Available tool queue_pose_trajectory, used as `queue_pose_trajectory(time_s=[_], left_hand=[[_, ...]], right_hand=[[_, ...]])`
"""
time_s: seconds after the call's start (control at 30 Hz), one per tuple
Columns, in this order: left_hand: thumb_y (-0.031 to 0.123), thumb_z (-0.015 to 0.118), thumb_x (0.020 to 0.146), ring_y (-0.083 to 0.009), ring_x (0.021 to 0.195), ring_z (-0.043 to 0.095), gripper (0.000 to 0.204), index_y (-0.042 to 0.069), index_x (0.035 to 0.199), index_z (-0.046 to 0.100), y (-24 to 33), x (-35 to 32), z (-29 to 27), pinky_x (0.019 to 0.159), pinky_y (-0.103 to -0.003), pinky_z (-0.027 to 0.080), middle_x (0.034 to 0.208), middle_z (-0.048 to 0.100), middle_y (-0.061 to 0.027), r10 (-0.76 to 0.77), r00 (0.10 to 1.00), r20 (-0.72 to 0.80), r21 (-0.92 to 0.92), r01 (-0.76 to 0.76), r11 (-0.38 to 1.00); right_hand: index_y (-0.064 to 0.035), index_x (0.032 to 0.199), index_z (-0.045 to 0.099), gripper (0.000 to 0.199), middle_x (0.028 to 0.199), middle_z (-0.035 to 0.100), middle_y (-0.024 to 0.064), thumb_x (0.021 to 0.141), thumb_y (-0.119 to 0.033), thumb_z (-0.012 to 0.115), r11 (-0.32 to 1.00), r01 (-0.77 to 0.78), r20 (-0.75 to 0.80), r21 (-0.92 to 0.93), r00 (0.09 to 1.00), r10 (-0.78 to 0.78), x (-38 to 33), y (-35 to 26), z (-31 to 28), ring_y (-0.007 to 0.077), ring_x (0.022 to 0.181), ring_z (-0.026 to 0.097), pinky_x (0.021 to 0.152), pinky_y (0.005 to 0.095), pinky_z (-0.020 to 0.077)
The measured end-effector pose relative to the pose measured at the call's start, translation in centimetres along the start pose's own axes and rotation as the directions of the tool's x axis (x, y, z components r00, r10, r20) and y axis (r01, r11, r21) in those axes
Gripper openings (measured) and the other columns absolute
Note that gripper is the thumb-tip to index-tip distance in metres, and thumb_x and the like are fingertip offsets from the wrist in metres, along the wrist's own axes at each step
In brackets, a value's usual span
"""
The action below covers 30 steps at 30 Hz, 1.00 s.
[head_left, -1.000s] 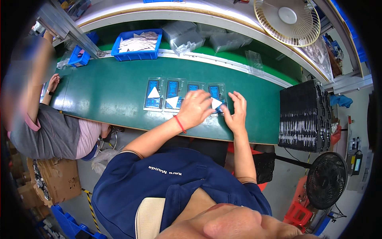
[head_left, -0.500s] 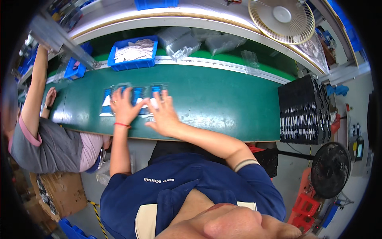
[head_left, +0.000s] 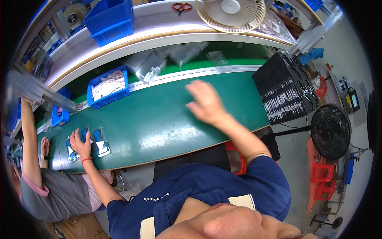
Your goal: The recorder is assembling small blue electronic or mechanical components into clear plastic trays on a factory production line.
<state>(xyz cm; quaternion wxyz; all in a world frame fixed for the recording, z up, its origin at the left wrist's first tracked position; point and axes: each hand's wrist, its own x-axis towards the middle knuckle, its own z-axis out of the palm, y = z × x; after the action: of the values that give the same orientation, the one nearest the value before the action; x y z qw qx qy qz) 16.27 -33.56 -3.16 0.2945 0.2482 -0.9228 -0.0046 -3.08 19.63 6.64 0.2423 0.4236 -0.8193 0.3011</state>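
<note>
Several flat clear packs with blue-and-white inserts lie near the bench's left end; the rightmost pack (head_left: pixel 101 142) lies apart from the others. My left hand (head_left: pixel 81 148) is spread over the middle pack (head_left: pixel 85 130), and its fingertips reach toward the left pack (head_left: pixel 70 150). What lies under the palm is hidden. My right hand (head_left: pixel 207 104), slightly blurred, hovers over the middle of the green bench (head_left: pixel 163 133) with nothing in it, its fingers stretched out and its thumb apart.
A blue bin of pale pieces (head_left: pixel 109 87) and clear plastic trays (head_left: pixel 148 67) stand along the back. At the bench's right end rises a stack of black trays (head_left: pixel 284 89). A co-worker's hand (head_left: pixel 45 146) is at far left. Scissors (head_left: pixel 182 7) lie on the shelf.
My left hand and the packs have shifted left along the bench. My right hand has lifted off the packs and swung to the right. The view has turned too.
</note>
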Motion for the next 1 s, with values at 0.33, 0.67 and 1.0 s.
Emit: queue_pose_trajectory(time_s=[0.33, 0.67, 1.0], left_hand=[[0.028, 0.074, 0.075, -0.0401, 0.122, 0.044, 0.043, 0.005, 0.11, 0.062, 30.8, 1.5, 0.1, 0.104, -0.051, 0.033, 0.124, 0.054, -0.0184, 0.781, 0.624, 0.033, -0.678, -0.56, 0.476], [0.042, 0.063, 0.085, -0.036, 0.138, 0.028, 0.054, 0.019, 0.133, 0.053, 39.7, -3.8, 1.6, 0.114, -0.053, 0.018, 0.146, 0.036, -0.0174, 0.904, 0.387, 0.182, -0.682, -0.613, 0.399], [0.034, 0.065, 0.084, -0.0359, 0.137, 0.03, 0.053, 0.015, 0.133, 0.053, 39.6, -3.4, 1.7, 0.112, -0.053, 0.021, 0.147, 0.036, -0.0165, 0.91, 0.387, 0.147, -0.631, -0.672, 0.387]], right_hand=[[-0.0008, 0.099, 0.067, 0.033, 0.097, 0.065, 0.0189, 0.076, -0.023, 0.073, 0.392, -0.62, -0.242, -0.679, 0.694, 0.678, -8.4, 9.5, -30.4, 0.0348, 0.094, 0.062, 0.082, 0.0408, 0.0491], [0.0, 0.107, 0.065, 0.032, 0.095, 0.065, 0.0205, 0.08, -0.016, 0.068, 0.508, -0.661, -0.284, -0.552, 0.722, 0.631, -7.5, 8.1, -32.6, 0.0363, 0.093, 0.062, 0.084, 0.0411, 0.0481], [-0.0014, 0.115, 0.062, 0.04, 0.081, 0.064, 0.0198, 0.08, -0.019, 0.07, 0.078, -0.945, -0.791, -0.319, 0.311, 0.527, -19.5, 3.3, -30.1, 0.0372, 0.078, 0.062, 0.074, 0.0444, 0.0492]])
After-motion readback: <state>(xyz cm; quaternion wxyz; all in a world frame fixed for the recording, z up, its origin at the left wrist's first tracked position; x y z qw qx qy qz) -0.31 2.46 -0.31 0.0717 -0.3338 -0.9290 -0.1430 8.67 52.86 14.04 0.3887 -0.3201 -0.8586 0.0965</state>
